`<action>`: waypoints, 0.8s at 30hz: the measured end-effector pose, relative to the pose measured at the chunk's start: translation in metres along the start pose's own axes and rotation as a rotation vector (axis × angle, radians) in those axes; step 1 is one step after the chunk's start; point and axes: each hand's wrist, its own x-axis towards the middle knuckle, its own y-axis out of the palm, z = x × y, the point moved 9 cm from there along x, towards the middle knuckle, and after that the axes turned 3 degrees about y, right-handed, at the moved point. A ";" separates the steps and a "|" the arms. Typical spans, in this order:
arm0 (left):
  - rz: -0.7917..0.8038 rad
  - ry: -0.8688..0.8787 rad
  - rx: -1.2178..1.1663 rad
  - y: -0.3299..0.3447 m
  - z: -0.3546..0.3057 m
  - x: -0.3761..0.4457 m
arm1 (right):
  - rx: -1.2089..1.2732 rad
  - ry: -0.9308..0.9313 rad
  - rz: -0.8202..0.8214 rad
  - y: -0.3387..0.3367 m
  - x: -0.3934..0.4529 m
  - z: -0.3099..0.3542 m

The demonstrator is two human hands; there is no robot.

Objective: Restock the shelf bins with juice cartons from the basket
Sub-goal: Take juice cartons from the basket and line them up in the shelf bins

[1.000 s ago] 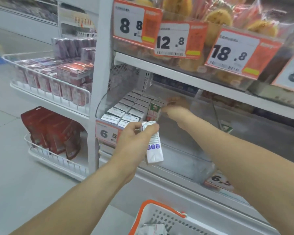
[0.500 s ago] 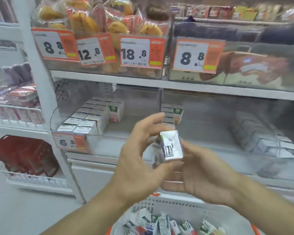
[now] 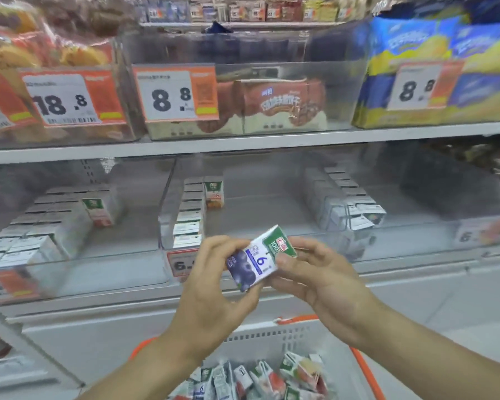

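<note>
A small blueberry juice carton (image 3: 257,259), white, green and purple, lies tilted between both hands in front of the lower shelf. My left hand (image 3: 214,287) grips its lower left end with curled fingers. My right hand (image 3: 318,280) holds its upper right end, thumb on the front face. Below, the white basket (image 3: 274,340) with an orange rim holds several more cartons (image 3: 257,379). Behind the hands, clear shelf bins hold rows of cartons: a left bin (image 3: 49,223), a middle bin (image 3: 189,215) and a right bin (image 3: 347,206).
The upper shelf carries biscuit boxes (image 3: 274,108), bagged bread (image 3: 41,50) and blue-yellow packs (image 3: 433,67) behind orange price tags. A white shelf lip (image 3: 243,141) runs across above the bins. Grey floor lies at the right.
My view has swung right along the shelf. The carton, earlier held by my left hand alone near the left bin, is now held by both hands and turned label-forward.
</note>
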 end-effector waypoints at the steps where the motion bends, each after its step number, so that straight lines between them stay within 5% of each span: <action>1: 0.018 -0.021 -0.001 0.007 0.000 0.001 | -0.059 -0.071 -0.041 -0.007 -0.001 0.009; 8: 0.174 0.026 0.043 0.050 -0.017 0.012 | -0.098 -0.431 -0.146 -0.052 -0.003 0.080; 14: 0.248 -0.137 0.068 0.111 -0.009 0.054 | -0.522 -0.786 -0.302 -0.108 -0.020 0.172; 20: 0.468 -0.231 0.127 0.203 -0.015 0.095 | -0.966 -0.702 -0.339 -0.167 0.001 0.199; 24: 0.356 -0.220 0.392 0.214 -0.011 0.097 | -1.012 -0.674 -0.321 -0.179 0.015 0.200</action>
